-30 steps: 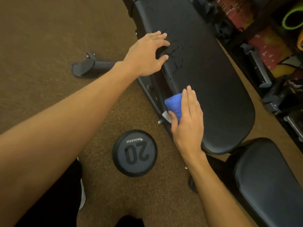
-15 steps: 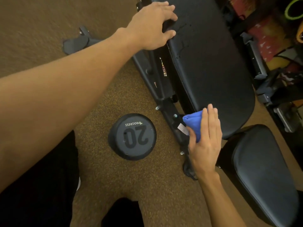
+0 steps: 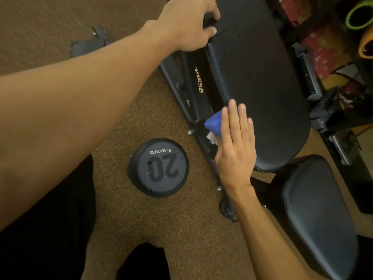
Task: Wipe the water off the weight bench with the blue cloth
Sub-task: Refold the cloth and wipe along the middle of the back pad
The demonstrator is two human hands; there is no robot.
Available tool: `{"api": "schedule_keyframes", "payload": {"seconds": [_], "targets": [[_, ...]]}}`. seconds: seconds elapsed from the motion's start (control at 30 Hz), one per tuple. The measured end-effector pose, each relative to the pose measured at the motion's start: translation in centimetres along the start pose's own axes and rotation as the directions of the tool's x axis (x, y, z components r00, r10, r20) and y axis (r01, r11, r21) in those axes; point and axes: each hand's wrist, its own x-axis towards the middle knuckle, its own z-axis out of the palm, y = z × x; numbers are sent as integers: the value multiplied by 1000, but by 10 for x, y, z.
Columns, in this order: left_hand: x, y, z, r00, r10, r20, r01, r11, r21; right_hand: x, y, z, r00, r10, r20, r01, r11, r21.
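The right hand [image 3: 235,150] is pressing the blue cloth [image 3: 214,123] against the near edge of the weight bench [image 3: 262,87], fingers [image 3: 234,116] straight and together. The left hand [image 3: 187,23] is gripping that edge farther up, fingers curled.

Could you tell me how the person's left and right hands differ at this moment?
The left hand curls its fingers over the near edge of the back pad; the right hand lies flat, fingers straight, on the blue cloth. The left hand sits far up the pad, the right hand near its lower end. Both are at the same pad's near edge.
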Motion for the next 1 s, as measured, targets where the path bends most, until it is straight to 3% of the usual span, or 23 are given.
{"api": "schedule_keyframes", "payload": {"seconds": [0.13,0.33,0.5,0.63,1.0], "targets": [[-2,12,7,998,-52,-33,52,999,11,-71,30,-9,999,45,-10,-45,999,-9],[-4,21,18,991,-131,-21,130,991,-33,-108,61,-8,983,175,-60,-162,972,171],[-4,16,16,989,-150,6,150,988,-43,-90,46,-7,981,181,-70,-169,974,154],[2,12,11,990,-136,35,137,990,-34,-64,28,-8,992,120,-35,-118,992,40],[9,1,-1,991,-103,89,107,994,-34,70,-16,14,998,38,44,-35,997,-71]]}}
